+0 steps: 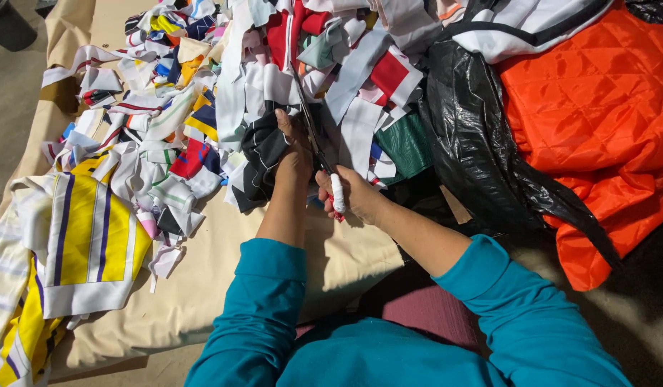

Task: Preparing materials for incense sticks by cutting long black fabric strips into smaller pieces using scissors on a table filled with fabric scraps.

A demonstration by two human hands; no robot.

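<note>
The right hand [349, 195] is closed round the white-wrapped handle of a pair of scissors [313, 132], whose long blades run up and slightly left from that hand into the heap of fabric scraps [202, 93]. The left hand [292, 147] lies just left of the blades, fingers pinching a black and white scrap [263, 154] taut beside them. Both forearms reach forward, almost parallel. Right of the scissors sit a black plastic bag [482, 150] and an orange quilted cloth [597, 115]; left, a yellow striped garment [95, 236].

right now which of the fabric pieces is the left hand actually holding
The black-and-white scrap under the left hand, beside the scissors. The other strips lie loose in the pile.
</note>
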